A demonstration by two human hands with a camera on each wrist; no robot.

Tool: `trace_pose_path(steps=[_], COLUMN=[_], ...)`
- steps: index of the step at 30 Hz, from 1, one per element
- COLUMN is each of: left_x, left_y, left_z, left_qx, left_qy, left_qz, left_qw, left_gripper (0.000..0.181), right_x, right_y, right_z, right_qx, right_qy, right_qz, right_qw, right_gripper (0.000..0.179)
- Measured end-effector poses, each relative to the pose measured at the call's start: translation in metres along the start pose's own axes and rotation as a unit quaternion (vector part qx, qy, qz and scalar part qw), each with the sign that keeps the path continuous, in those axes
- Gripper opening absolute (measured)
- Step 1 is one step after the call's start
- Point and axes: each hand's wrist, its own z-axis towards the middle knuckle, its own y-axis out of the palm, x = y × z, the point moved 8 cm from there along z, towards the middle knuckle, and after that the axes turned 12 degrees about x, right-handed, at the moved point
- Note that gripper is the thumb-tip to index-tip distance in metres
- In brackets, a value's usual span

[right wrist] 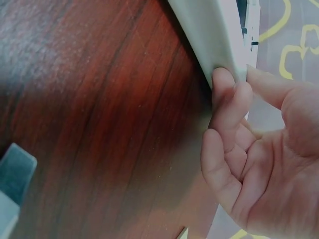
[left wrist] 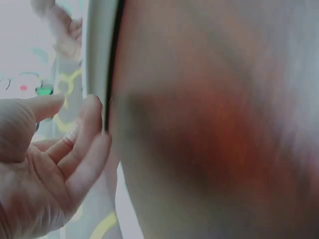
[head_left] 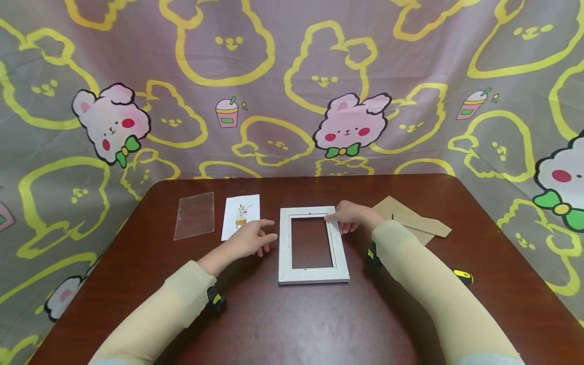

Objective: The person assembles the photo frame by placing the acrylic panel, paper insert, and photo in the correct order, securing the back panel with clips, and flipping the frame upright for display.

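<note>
A white picture frame [head_left: 285, 248] lies on the brown table, its opening showing bare tabletop. At its far right corner my right hand [head_left: 353, 214] grips the edge. In the right wrist view, the thumb of the right hand [right wrist: 269, 144] is on one side of the white rim [right wrist: 212, 35] and curled fingers are on the other. My left hand [head_left: 248, 238] is beside the frame's left edge, fingers loosely extended, holding nothing. The left wrist view has the left hand [left wrist: 55, 169] with fingertips right at the frame's side [left wrist: 99, 55] and the thumb apart.
Left of the frame lie a white card with a potted-plant print [head_left: 230, 218] and a clear sheet [head_left: 195, 215]. A brown backing board with a stand leg [head_left: 422, 223] is at the right, partly behind the right arm. Nearer sits a small yellow-and-black object [head_left: 463, 276]. Patterned cloth [head_left: 274, 142] hangs behind the table.
</note>
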Motion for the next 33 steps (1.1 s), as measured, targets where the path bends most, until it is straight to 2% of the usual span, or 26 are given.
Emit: trace_pose_path(steps=[3,6,10,13,16,20,27,29,33], left_x=[-0.007,-0.025,-0.061,-0.091,-0.113,-0.133,-0.149,-0.15,-0.151], left_y=[-0.027,-0.059,-0.101,-0.128,-0.148,-0.157,-0.147,-0.145,-0.146], left_z=[0.004,0.009,0.015,0.014,0.008,0.001,0.0,0.001,0.005], left_qx=[0.041,0.095,0.148,0.167,0.179,0.175,0.145,0.146,0.156], left_qy=[0.02,0.02,-0.019,-0.061,-0.093,-0.131,-0.188,-0.194,-0.191], left_qz=[0.062,0.13,0.175,0.186,0.202,0.213,0.235,0.244,0.255], left_qw=[0.9971,0.9868,0.9733,0.9664,0.9586,0.9524,0.9426,0.9388,0.935], left_gripper=[0.044,0.04,0.04,0.043,0.046,0.057,0.098,0.102,0.096], right_x=[0.001,-0.001,-0.002,-0.002,-0.003,-0.003,-0.005,-0.006,-0.005], right_y=[0.0,0.0,0.0,0.0,0.0,-0.001,-0.001,-0.001,-0.001], right_z=[-0.001,0.0,-0.002,-0.004,-0.004,-0.003,-0.004,-0.005,-0.007], right_qx=[0.002,0.001,-0.001,-0.003,-0.005,0.001,-0.003,-0.006,-0.004], right_qy=[0.0,-0.001,-0.002,-0.003,-0.005,-0.008,-0.015,-0.018,-0.018], right_qz=[-0.006,-0.009,-0.014,-0.016,-0.016,-0.024,-0.022,-0.021,-0.023], right_qw=[1.0,1.0,0.9999,0.9999,0.9998,0.9997,0.9996,0.9996,0.9996], right_gripper=[0.039,0.039,0.04,0.04,0.04,0.041,0.037,0.036,0.036])
